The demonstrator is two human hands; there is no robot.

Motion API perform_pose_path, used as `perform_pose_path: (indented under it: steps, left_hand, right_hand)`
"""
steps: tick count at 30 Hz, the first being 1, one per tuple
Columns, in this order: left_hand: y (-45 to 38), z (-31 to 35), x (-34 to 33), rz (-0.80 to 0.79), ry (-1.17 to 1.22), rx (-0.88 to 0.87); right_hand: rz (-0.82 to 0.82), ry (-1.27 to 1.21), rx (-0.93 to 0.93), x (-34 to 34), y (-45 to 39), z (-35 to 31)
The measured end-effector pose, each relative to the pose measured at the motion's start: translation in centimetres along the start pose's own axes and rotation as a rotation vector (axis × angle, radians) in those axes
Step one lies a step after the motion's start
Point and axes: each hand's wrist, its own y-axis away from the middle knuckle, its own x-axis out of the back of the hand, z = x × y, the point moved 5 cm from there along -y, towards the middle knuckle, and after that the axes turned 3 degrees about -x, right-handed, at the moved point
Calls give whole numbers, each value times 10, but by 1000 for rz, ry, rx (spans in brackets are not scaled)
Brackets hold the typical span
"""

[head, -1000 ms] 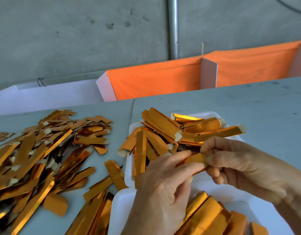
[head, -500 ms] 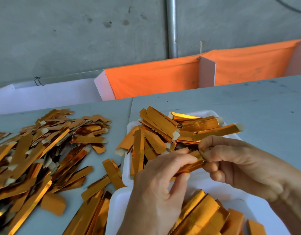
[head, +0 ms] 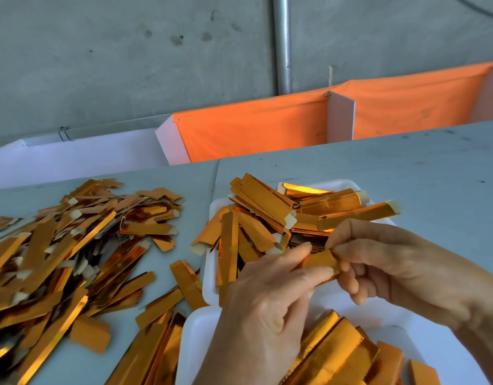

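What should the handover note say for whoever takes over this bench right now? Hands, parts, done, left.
Left hand: pinches one end of a gold card piece, held above the trays.
Right hand: pinches the other end, fingers curled round it.
Far white tray: heaped with folded gold sleeves.
Near white tray: holds more gold pieces.
Done, it seems: the pieces lying in both trays.
Left: finish the piece in hand, then likely work through the big pile of flat gold strips on the left of the table.
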Motion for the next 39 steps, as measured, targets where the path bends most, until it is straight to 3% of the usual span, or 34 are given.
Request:
perform_pose_path:
  steps: [10, 14, 18, 30, 34, 39]
  left_hand:
    - [-3, 0, 1, -22, 331, 110]
    - [-3, -1, 0, -43, 454, 157]
    - [-4, -3, 0, -72, 570, 205]
    - [-3, -4, -2, -54, 515, 298]
    - [-3, 0, 0, 13, 413, 300]
    - [-5, 10, -4, -42, 300, 229]
  right_hand:
    - [-182, -245, 8, 2, -2, 4]
    - [-201, -207, 10, -1, -5, 7]
    - [-217, -327, -18, -5, -7, 13]
    - [-220, -257, -98, -9, -9, 20]
    - [-349, -208, -219, -14, -7, 25]
    - [-447, -234, -159, -19, -4, 20]
